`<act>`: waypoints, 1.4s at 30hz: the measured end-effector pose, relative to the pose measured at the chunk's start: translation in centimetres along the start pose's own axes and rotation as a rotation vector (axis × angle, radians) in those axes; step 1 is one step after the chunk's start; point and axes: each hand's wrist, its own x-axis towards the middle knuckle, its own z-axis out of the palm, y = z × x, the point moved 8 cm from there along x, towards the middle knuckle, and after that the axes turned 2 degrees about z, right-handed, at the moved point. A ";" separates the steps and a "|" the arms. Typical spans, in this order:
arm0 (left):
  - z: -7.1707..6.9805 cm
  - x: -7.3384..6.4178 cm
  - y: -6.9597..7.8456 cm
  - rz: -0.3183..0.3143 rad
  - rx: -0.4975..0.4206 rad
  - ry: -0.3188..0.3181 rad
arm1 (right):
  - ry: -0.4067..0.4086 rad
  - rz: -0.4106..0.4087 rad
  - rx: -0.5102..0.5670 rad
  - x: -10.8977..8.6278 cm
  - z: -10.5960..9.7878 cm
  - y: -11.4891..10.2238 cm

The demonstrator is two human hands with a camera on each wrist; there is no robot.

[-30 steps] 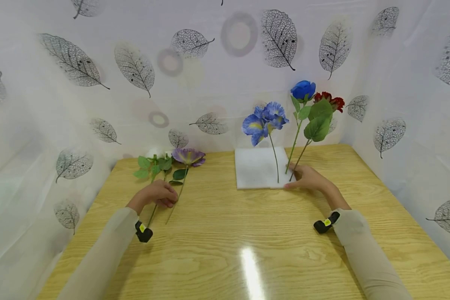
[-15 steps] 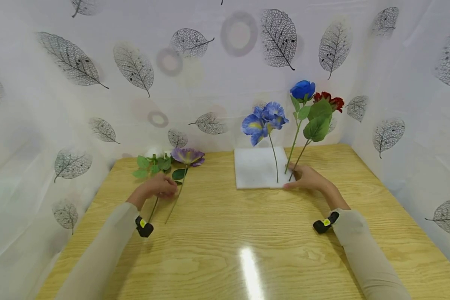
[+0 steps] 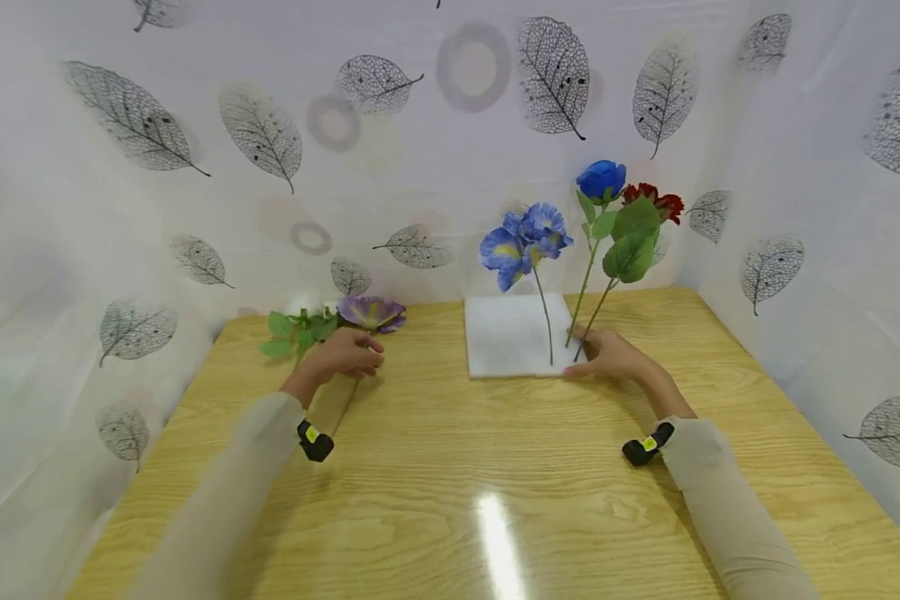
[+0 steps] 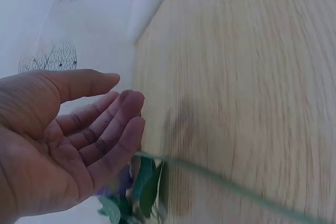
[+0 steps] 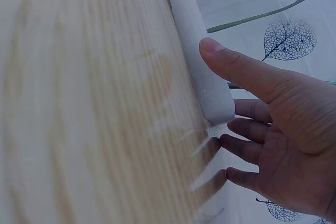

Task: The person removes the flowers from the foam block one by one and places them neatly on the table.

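Picking up the purple flower (image 3: 372, 313) appears to be the step in hand, with the foam (image 3: 501, 333) being steadied as the base. The left hand (image 3: 342, 353) is poised over the flower's stem (image 4: 231, 185); its thumb is set apart from loosely bent fingers, and nothing is gripped. Whether the stem is touched cannot be told. The bloom is seen just beyond the left hand, lying on the table (image 3: 420, 467). Leafy flowers (image 3: 279, 325) are found to the left of it, beyond the same hand. By the right hand (image 3: 615, 357), the near right corner of the foam is held, the thumb being laid against its near edge and the fingers set about its right end. Three flowers are borne by the foam: the iris (image 3: 504, 252) to the left of the right hand, the blue rose (image 3: 602, 180) and the red flower (image 3: 669, 207) above it. For the next move, a pinch of the stem by the left thumb and fingers would be called for, then a lift free of the neighbouring leaves. The bare foam left of the right hand would be suited to insertion.
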 end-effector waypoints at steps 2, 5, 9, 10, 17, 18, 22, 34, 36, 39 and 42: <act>0.6 0.7 0.7 0.037 -0.020 -0.007 | 0.000 0.003 0.004 0.0 0.0 0.1; 1.6 1.7 1.8 0.080 -0.044 -0.020 | -0.001 0.001 0.005 0.0 0.0 0.1; 3.1 3.0 3.6 0.121 -0.097 -0.018 | 0.001 0.000 0.004 0.1 -0.1 0.1; 3.5 3.3 4.1 0.134 -0.114 -0.015 | 0.000 -0.006 -0.001 0.0 0.0 0.0; 6.5 5.6 7.5 0.237 -0.249 -0.005 | -0.001 -0.013 0.006 0.1 0.0 0.0; 7.0 5.9 8.0 0.252 -0.262 -0.003 | -0.001 -0.012 0.006 0.1 0.0 0.0; 8.6 6.9 10.2 0.307 -0.279 0.006 | -0.008 -0.008 -0.011 0.1 0.0 0.0; 12.7 8.4 14.8 0.362 -0.309 0.020 | 0.002 0.010 -0.054 0.1 -0.2 -0.3; 13.2 8.5 15.3 0.361 -0.318 0.033 | 0.004 0.013 -0.068 0.1 -0.2 -0.3; 13.7 8.7 16.0 0.373 -0.339 0.047 | 0.011 0.009 -0.085 0.2 -0.2 -0.2; 14.1 9.1 16.3 0.393 -0.369 0.056 | 0.019 -0.015 -0.096 0.3 -0.2 -0.3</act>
